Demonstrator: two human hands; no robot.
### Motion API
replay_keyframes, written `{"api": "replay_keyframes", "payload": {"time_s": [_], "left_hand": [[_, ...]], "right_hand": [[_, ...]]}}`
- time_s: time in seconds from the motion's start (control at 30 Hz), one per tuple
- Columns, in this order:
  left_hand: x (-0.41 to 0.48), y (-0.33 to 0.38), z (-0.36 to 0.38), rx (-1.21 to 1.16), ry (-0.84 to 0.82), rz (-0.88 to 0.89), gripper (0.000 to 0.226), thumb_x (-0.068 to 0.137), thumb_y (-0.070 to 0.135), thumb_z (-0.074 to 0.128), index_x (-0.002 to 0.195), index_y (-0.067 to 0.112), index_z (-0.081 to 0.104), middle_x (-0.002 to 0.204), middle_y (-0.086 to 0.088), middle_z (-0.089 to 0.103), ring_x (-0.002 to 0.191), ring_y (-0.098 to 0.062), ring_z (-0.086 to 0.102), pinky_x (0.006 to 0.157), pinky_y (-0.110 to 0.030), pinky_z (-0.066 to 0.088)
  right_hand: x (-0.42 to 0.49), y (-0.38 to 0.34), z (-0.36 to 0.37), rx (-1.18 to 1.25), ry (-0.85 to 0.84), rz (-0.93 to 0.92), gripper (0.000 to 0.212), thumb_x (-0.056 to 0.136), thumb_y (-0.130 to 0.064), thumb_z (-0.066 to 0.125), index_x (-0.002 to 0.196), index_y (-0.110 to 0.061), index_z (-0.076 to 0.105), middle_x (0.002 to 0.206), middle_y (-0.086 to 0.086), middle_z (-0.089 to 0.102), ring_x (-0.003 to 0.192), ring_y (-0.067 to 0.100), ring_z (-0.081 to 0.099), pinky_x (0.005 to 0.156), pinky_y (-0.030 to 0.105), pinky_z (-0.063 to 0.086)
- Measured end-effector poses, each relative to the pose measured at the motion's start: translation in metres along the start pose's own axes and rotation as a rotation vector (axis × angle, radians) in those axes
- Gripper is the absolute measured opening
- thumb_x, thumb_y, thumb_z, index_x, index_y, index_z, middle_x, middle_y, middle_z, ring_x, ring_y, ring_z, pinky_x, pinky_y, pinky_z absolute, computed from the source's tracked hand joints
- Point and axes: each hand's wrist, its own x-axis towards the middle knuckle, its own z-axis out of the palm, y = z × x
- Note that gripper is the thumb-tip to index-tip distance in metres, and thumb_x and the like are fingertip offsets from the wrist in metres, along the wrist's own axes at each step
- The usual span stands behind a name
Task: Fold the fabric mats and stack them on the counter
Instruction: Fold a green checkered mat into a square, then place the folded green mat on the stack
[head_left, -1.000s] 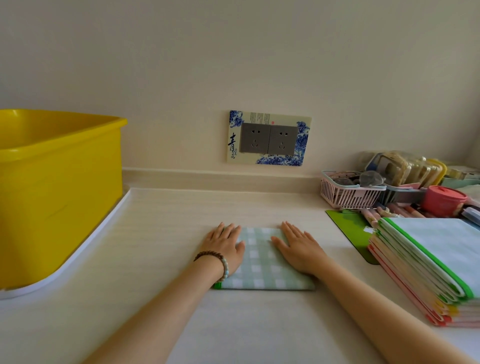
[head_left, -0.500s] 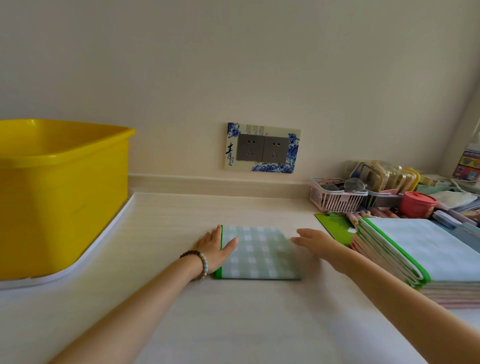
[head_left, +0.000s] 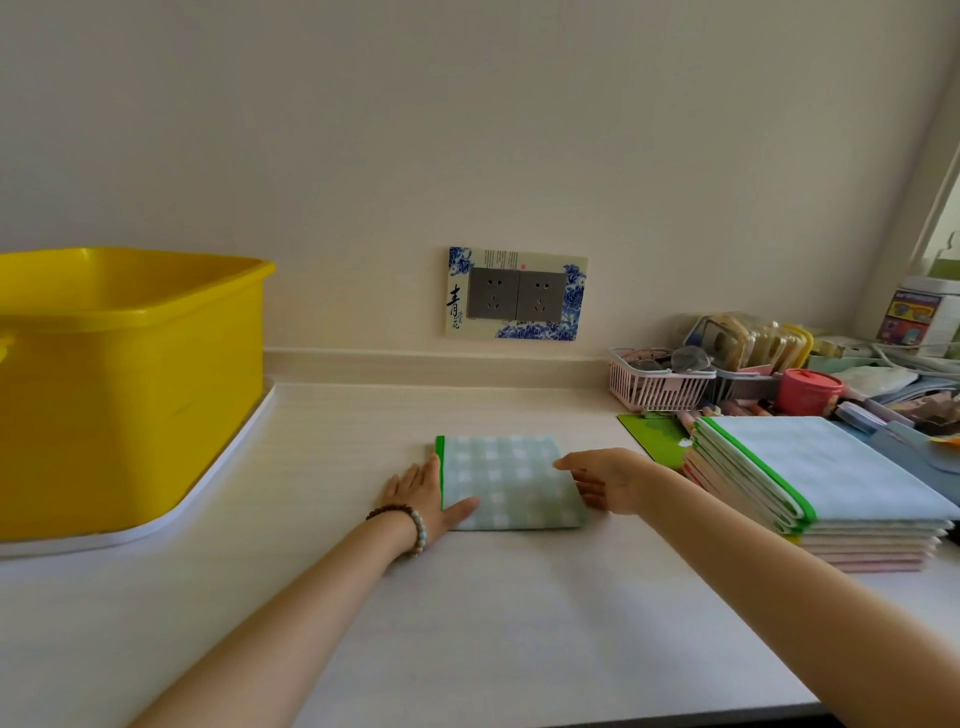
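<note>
- My left hand (head_left: 423, 496) lies flat and relaxed on the counter (head_left: 519, 623), with the thumb resting over the near left corner of the green-check mat (head_left: 506, 480).
- My right hand (head_left: 608, 480) grasps the mat's right edge, fingers curled against it.
- The mat lies folded on the counter between my hands. It is near the stack of folded mats (head_left: 826, 467) on my right, but apart from it.
- If I lift by that one edge, I expect the limp layers to fall open, because nothing pins the fold.
- The counter looks smooth, so a tug might slide the mat instead of raising it.
- The stack is already tall and soft-edged. A mat set down askew could lean or slip off toward the green board (head_left: 654, 431) beside it.
- The mat is thin woven cloth, a flat rectangle of pale green and white checks. Bright green binding runs along its left edge.
- The stack shows neat layered edges, with a pale blue top trimmed in green and pinkish layers lower down.
- The counter is pale and matte, with a faint streaked grain.
- The yellow tub (head_left: 130, 384), well apart on my left, is glossy hard plastic with rounded corners.
</note>
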Motion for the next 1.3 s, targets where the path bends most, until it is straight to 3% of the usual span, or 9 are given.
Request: {"api": "replay_keyframes", "payload": {"time_s": [0.07,0.17,0.33,0.53,0.63,0.8,1.1,1.2,1.3], "left_hand": [[0.000,0.000,0.000,-0.004,0.008,0.000,0.090,0.089,0.067,0.029,0.149,0.013,-0.010,0.158,-0.008,0.002,0.146,-0.019,0.001,0.117,-0.036,0.001],[0.000,-0.003,0.001,-0.039,0.025,0.014,0.088,0.089,0.066,0.030,0.150,0.014,-0.007,0.158,-0.009,0.004,0.146,-0.020,0.003,0.117,-0.036,0.003],[0.004,-0.010,0.001,-0.257,0.091,0.082,0.082,0.089,0.060,0.039,0.150,0.020,0.001,0.156,-0.001,0.019,0.142,-0.020,0.022,0.117,-0.037,0.012],[0.001,0.019,-0.018,-1.096,0.092,0.004,0.071,0.091,0.034,0.056,0.147,0.009,0.021,0.143,-0.010,0.042,0.120,-0.025,0.051,0.101,-0.036,0.042],[-0.009,0.048,-0.039,-1.401,-0.113,0.000,0.051,0.088,0.032,0.060,0.131,0.007,0.049,0.125,-0.011,0.060,0.098,-0.022,0.062,0.079,-0.030,0.052],[-0.010,0.111,-0.051,-1.500,-0.199,0.088,0.022,0.086,0.022,0.063,0.104,0.009,0.062,0.097,-0.006,0.067,0.080,-0.015,0.065,0.058,-0.021,0.055],[-0.002,0.235,-0.044,-1.547,-0.304,0.190,0.026,0.085,0.016,0.065,0.107,0.003,0.061,0.089,-0.007,0.068,0.069,-0.014,0.067,0.054,-0.021,0.055],[0.002,0.261,-0.032,-1.574,-0.341,0.175,0.012,0.088,0.015,0.062,0.094,0.005,0.063,0.083,-0.006,0.068,0.060,-0.012,0.067,0.052,-0.021,0.055],[0.007,0.277,-0.017,-1.555,-0.351,0.152,0.009,0.088,0.013,0.062,0.093,0.005,0.062,0.086,-0.008,0.067,0.068,-0.017,0.065,0.053,-0.022,0.056]], "right_hand": [[-0.002,-0.001,0.007,0.024,0.014,-0.005,0.035,0.077,-0.007,0.074,0.104,-0.004,0.052,0.085,0.007,0.055,0.072,0.020,0.055,0.065,0.029,0.048],[-0.005,0.000,0.015,0.009,-0.041,-0.036,0.048,0.076,-0.011,0.076,0.118,-0.002,0.055,0.110,0.014,0.063,0.093,0.029,0.062,0.084,0.041,0.052],[-0.018,0.003,0.023,0.074,-0.067,-0.184,0.046,0.086,-0.006,0.064,0.126,-0.012,0.042,0.118,0.014,0.056,0.098,0.028,0.057,0.077,0.042,0.050],[-0.040,-0.023,-0.012,0.059,-0.033,-0.312,0.050,0.084,-0.006,0.065,0.127,-0.020,0.043,0.118,0.012,0.057,0.097,0.030,0.059,0.075,0.045,0.053],[-0.057,-0.037,-0.047,0.039,-0.046,-0.354,0.046,0.085,-0.008,0.065,0.127,-0.017,0.047,0.118,0.011,0.061,0.092,0.027,0.063,0.067,0.039,0.057],[-0.084,-0.047,-0.117,-0.041,0.001,-0.365,0.032,0.088,-0.013,0.063,0.118,-0.018,0.055,0.104,0.006,0.066,0.083,0.021,0.065,0.062,0.033,0.056],[-0.089,-0.050,-0.244,-0.100,0.180,-0.297,0.034,0.084,-0.012,0.067,0.115,-0.018,0.057,0.103,0.011,0.065,0.077,0.023,0.063,0.047,0.026,0.055],[-0.081,-0.045,-0.276,-0.139,0.155,-0.245,0.037,0.083,-0.013,0.067,0.119,-0.017,0.057,0.107,0.011,0.066,0.084,0.025,0.064,0.056,0.028,0.057],[-0.073,-0.039,-0.299,-0.177,0.102,-0.180,0.037,0.080,-0.013,0.069,0.116,-0.016,0.058,0.112,0.013,0.066,0.097,0.030,0.064,0.078,0.038,0.056]]}}
